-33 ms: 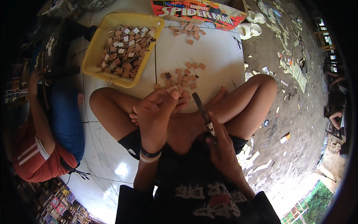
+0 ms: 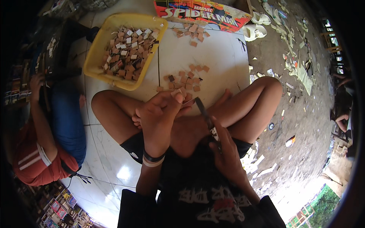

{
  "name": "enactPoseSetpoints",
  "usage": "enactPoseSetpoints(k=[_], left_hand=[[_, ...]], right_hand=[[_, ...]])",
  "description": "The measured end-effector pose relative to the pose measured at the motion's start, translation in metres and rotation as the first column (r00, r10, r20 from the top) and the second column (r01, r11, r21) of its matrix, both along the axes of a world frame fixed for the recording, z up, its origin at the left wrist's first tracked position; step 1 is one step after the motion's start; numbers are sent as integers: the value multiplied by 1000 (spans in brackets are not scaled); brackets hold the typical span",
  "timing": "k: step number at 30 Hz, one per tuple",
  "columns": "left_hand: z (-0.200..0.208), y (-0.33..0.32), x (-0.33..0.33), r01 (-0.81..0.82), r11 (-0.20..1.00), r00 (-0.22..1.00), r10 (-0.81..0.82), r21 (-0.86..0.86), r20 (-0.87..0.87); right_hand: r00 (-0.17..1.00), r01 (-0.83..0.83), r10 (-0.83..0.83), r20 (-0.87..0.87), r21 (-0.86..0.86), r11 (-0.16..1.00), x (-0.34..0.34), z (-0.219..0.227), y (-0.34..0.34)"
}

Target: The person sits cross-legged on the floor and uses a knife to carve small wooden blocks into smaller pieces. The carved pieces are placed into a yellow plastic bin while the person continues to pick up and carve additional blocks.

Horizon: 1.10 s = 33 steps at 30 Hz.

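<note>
My left hand [image 2: 157,112] is closed, pinching a small brown square piece [image 2: 176,93] between thumb and fingers. A thin stick or wire seems to run from that piece toward the right. My right hand [image 2: 226,150] is wrapped round the patterned handle of a knife [image 2: 204,111]. Its dark blade slants up and left, with the tip close to the end of the thin stick; whether they touch I cannot tell. Just beyond my left hand lies a loose heap of similar brown square pieces [image 2: 189,80] on the white tiles.
A yellow basin [image 2: 88,62] at the far left holds many brown and white squares. Another small heap [image 2: 195,32] lies before a printed red-and-black panel [image 2: 201,13]. White clogs [image 2: 254,32] and scraps cover the ground at right. A person in blue trousers [image 2: 67,125] sits at left.
The knife tip sits slightly lower and a little further left, nearer the piece in my left hand. My left hand has hardly moved.
</note>
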<state>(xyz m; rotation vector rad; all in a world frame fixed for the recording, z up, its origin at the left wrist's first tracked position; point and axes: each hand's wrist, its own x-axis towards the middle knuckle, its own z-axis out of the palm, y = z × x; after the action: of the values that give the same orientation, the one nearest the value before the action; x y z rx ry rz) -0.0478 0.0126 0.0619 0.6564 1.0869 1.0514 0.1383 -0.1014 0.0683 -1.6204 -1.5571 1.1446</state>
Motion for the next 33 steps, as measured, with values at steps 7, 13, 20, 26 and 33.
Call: enactPoseSetpoints(k=[7, 13, 20, 26, 33], left_hand=[[7, 0, 3, 19, 1000, 1000, -19, 5, 18], [3, -7, 12, -33, 999, 999, 33, 13, 22], [3, -11, 14, -8, 1000, 1000, 9, -16, 21], [-3, -1, 12, 134, 991, 989, -132, -18, 62], [-12, -3, 7, 216, 969, 963, -190, -122, 193]], right_hand=[[998, -4, 1, -67, -46, 999, -4, 5, -3], [997, 74, -74, -26, -4, 997, -12, 2, -5], [990, 129, -129, -50, -11, 992, -20, -4, -14], [991, 111, -111, -70, 4, 994, -17, -2, -13], [394, -312, -311, -865, -444, 840, 9, 9, -15]])
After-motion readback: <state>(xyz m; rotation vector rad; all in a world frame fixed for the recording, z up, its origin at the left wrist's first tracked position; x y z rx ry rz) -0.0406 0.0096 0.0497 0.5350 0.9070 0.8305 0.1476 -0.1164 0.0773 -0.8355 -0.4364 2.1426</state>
